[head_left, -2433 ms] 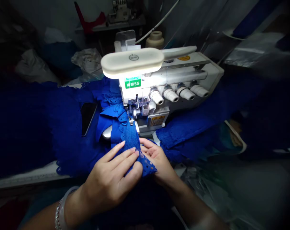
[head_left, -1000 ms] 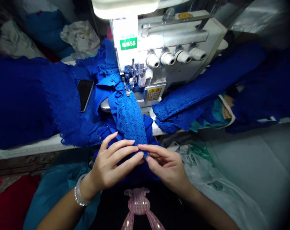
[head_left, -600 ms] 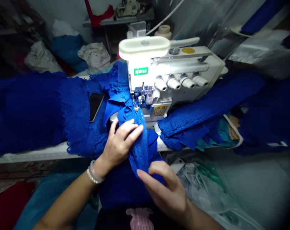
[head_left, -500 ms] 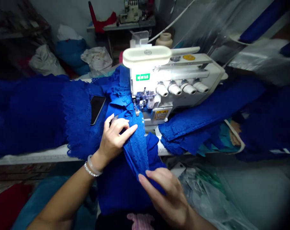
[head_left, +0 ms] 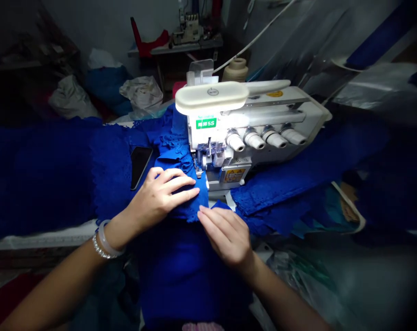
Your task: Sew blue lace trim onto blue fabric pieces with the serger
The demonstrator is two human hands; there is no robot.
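Note:
Blue eyelet-edged fabric (head_left: 184, 214) runs under the presser foot (head_left: 198, 172) of a white overlock sewing machine (head_left: 273, 115) and hangs down over the table's front edge. My left hand (head_left: 163, 191) lies flat on it just in front of the foot, fingers stretched towards the right. Close by, my right hand (head_left: 225, 232) pinches the fabric's edge between thumb and fingers. The machine's lamp (head_left: 211, 97) lights the sewing area. Part of the fabric under my left palm is hidden.
A black phone (head_left: 140, 166) lies on blue cloth left of the machine. More blue fabric (head_left: 287, 184) is piled to the right. Thread cones (head_left: 236, 70) stand behind. White sacks (head_left: 143, 94) and another sewing machine (head_left: 187, 30) are farther back.
My right hand has moved up and away from me with the fabric edge, nearer the presser foot. My left hand has flattened out on the fabric. The view has tilted slightly upward.

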